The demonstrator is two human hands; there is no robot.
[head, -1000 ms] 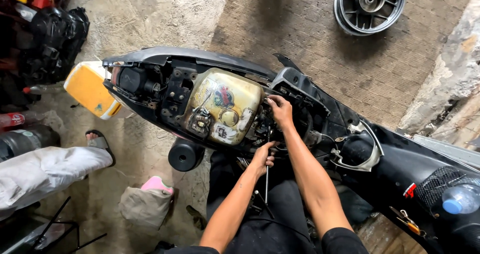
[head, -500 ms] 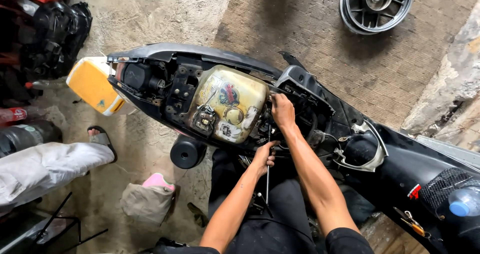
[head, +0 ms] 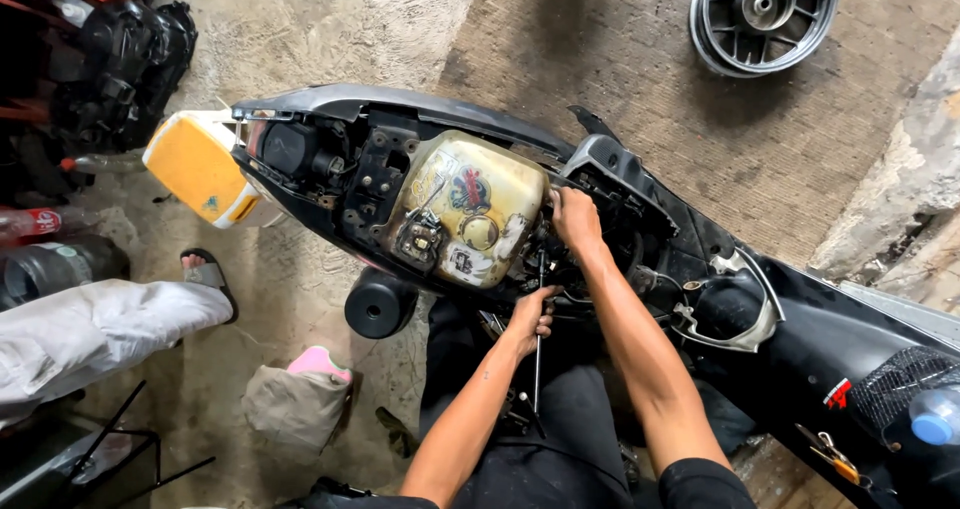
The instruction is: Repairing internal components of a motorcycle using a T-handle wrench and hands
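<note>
Head view, steeply downward, close.

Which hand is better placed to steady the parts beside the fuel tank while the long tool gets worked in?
Probably the right hand: it already rests on the parts beside the yellowed fuel tank. The left hand is lower, gripping the long thin tool.

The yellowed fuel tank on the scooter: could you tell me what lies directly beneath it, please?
Beneath the fuel tank only the black frame and a black cylinder show; the tank covers the rest.
</note>
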